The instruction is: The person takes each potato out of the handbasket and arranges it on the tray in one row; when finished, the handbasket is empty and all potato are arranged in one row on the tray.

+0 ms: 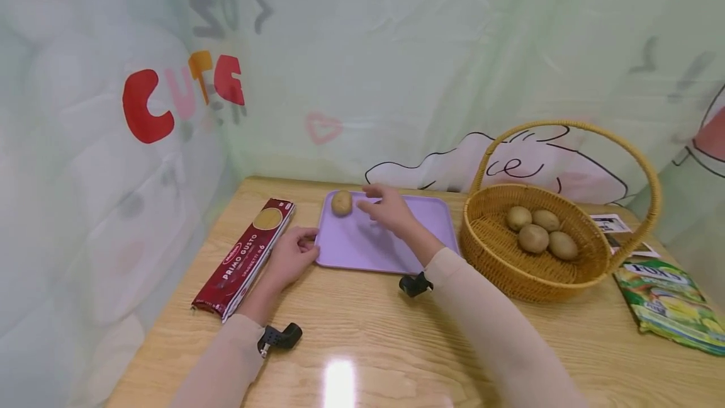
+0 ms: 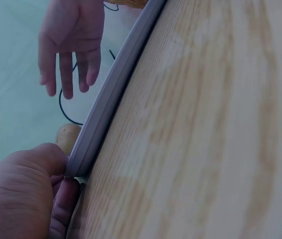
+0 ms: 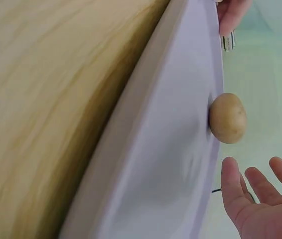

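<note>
A purple tray [image 1: 362, 244] lies on the table with one potato [image 1: 342, 203] at its far left corner. My left hand [image 1: 292, 255] holds the tray's left edge; in the left wrist view the thumb [image 2: 49, 159] is over the rim and fingers are beneath it. Above the tray hovers my right hand [image 1: 391, 211], just right of the potato and apart from it. Its fingers are spread and hold nothing, as the right wrist view shows beside the potato [image 3: 228, 118].
Right of the tray stands a wicker basket [image 1: 481, 263] with a tall handle and several potatoes [image 1: 533, 238] inside. A red spaghetti packet [image 1: 246, 257] lies left of the left hand. At the far right are a green-yellow packet [image 1: 671, 301] and printed cards [image 1: 614, 225]. A curtain hangs behind.
</note>
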`<state>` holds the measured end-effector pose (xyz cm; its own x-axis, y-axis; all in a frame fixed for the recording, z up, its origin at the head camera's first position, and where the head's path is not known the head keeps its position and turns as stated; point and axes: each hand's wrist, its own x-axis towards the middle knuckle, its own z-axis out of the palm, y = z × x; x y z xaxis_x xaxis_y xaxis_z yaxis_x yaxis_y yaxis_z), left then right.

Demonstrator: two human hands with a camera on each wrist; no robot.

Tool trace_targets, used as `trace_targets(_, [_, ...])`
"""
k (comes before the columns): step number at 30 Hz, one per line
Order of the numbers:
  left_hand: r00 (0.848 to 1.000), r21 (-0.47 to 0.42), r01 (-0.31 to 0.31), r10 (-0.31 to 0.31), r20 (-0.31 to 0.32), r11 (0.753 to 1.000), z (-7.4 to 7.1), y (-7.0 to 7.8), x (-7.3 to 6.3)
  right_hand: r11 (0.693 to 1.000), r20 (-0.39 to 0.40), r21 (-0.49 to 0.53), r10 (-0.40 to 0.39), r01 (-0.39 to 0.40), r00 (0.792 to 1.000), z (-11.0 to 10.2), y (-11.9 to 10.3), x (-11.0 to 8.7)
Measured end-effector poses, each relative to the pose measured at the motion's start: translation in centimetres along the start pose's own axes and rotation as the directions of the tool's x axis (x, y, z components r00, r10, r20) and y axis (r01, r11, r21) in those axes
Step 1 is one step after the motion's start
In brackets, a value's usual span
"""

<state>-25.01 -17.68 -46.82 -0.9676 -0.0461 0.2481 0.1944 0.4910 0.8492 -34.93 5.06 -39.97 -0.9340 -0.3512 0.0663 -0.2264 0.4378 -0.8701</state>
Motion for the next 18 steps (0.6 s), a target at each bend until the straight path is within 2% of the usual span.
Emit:
trace_targets(8, [1.0,0.002,0.025,-0.025,0.009,1.0,0.0,0.0,-0.1,0.994,0.018,-0.105,-0.018,0.02,1.0,-2.4,-1.7,-2.3])
trace_targets(14, [1.0,0.005,0.02,-0.02,0.011,1.0,-0.1,0.3,-0.1,0.987,-0.025,-0.126,-0.103,0.099,0.994,-5.1,-2.7,-4.1])
trace_targets(18, [1.0,0.007,0.004,-0.004,0.019,1.0,-0.1,0.3,-0.3,0.981,-0.045,-0.157,-0.124,0.116,0.991,-7.0,-3.0,-5.2])
